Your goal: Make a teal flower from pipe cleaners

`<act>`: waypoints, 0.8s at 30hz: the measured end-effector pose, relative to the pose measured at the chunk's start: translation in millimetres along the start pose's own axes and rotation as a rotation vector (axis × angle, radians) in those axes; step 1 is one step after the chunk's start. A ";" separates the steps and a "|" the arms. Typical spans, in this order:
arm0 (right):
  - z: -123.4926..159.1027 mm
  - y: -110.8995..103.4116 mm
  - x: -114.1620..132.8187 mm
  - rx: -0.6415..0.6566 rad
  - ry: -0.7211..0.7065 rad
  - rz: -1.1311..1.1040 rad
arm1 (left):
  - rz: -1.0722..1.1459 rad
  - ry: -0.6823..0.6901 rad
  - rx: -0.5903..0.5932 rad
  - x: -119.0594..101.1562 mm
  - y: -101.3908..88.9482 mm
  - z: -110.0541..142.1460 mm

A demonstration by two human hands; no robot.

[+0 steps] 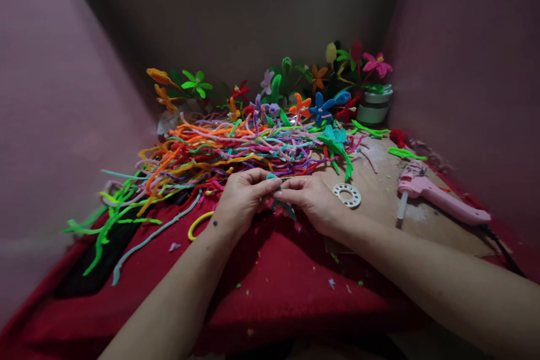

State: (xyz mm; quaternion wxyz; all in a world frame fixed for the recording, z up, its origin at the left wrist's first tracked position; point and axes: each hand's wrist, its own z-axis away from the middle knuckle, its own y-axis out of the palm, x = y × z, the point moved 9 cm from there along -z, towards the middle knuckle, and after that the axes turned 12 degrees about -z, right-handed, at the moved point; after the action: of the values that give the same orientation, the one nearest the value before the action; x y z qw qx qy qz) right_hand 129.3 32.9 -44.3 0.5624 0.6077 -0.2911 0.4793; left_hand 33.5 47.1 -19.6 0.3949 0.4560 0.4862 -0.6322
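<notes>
Close together above the red cloth, my left hand [242, 194] and my right hand [310, 197] pinch a teal pipe cleaner [287, 209] between thumbs and fingers. A bit of it shows at the left fingertips, and another part hangs below the right ones. My fingers cover the rest. Just beyond them spreads a heap of pipe cleaners [236, 149] in many colours. A teal pipe-cleaner flower [334, 134] with green leaves lies behind my right hand. Near the right wrist is a white ring with holes [355, 196].
A pink glue gun [447, 199] rests on the cardboard [375, 180] at the right, its cord trailing off. Pipe-cleaner flowers and a striped pot [374, 108] stand at the back. Yellow scissor handle or loop [196, 225] and a black flat object [99, 264] lie left on red cloth [274, 287].
</notes>
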 end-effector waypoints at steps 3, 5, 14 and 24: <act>-0.4 -0.2 -2.9 -0.014 0.028 -0.017 | -0.148 0.118 -0.080 -8.5 -3.1 1.5; -0.8 -2.3 -3.8 -0.045 0.034 -0.032 | -0.321 0.282 -0.218 -23.5 -9.5 7.1; 2.9 -0.6 -6.8 -0.053 0.079 0.004 | -0.394 0.245 -0.173 -19.4 -10.7 0.6; -1.1 -1.2 -10.2 -0.023 0.079 -0.084 | -0.495 0.373 -0.293 -30.7 -14.0 3.5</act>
State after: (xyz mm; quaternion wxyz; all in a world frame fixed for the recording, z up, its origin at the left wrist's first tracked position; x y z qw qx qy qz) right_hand 126.3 32.3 -54.2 0.6002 0.5933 -0.2484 0.4754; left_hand 28.0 48.4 13.9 0.1949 0.3703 0.7317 -0.5381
